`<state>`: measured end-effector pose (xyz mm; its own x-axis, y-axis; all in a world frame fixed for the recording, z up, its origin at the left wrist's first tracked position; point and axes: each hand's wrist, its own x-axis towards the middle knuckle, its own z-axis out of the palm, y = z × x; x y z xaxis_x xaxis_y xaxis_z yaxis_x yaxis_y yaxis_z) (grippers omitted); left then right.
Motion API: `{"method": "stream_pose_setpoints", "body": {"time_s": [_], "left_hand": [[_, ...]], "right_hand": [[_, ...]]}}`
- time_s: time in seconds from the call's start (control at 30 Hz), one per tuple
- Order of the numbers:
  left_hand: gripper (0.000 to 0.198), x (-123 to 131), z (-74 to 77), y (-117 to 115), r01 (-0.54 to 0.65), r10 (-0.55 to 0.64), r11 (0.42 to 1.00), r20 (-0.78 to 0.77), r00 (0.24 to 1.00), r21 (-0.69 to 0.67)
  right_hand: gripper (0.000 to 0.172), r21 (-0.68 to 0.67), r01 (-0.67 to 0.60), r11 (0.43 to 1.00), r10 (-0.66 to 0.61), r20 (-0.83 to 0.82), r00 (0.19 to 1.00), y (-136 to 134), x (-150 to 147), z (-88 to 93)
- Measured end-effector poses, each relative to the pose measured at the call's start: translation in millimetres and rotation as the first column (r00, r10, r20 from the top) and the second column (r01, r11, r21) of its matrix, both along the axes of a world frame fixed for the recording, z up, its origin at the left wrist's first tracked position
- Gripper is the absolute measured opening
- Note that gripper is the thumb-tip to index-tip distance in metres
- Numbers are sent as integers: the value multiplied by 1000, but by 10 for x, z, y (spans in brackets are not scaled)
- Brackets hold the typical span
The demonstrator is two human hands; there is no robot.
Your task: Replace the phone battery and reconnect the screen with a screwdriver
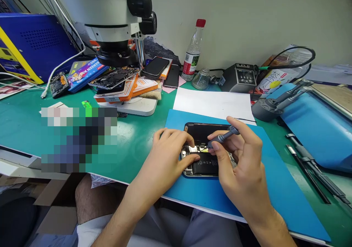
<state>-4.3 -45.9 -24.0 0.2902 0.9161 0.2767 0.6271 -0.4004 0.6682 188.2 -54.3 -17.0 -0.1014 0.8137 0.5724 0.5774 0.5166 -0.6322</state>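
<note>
An opened smartphone lies on the blue mat, its inside facing up. The black battery shows in the half nearer me, and the dark screen half is folded out behind it. My left hand holds the phone at its left end, thumb and curled fingers over the inner parts. In my right hand a small grey screwdriver is pinched between thumb and fingers, tilted, with the index finger on its rear cap. Its tip points down at the bright board area; whether it touches a screw is too small to tell.
A microscope stands at back left above stacked phones and orange boxes. Behind the mat are white paper and a bottle. A grey tool holder and pen-like tools lie right. One left patch is pixelated.
</note>
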Motion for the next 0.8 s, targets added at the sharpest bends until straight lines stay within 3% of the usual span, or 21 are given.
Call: {"method": "stream_pose_setpoints", "body": {"time_s": [0.43,0.8], "left_hand": [[18,-14,40,-6,9,-9,1000,10,1000,-8],[19,-16,43,-7,12,-11,1000,4,1000,-14]], "right_hand": [[65,-20,-57,998,58,81,995,10,13,42],[57,206,53,977,-95,201,975,42,0,174]]}}
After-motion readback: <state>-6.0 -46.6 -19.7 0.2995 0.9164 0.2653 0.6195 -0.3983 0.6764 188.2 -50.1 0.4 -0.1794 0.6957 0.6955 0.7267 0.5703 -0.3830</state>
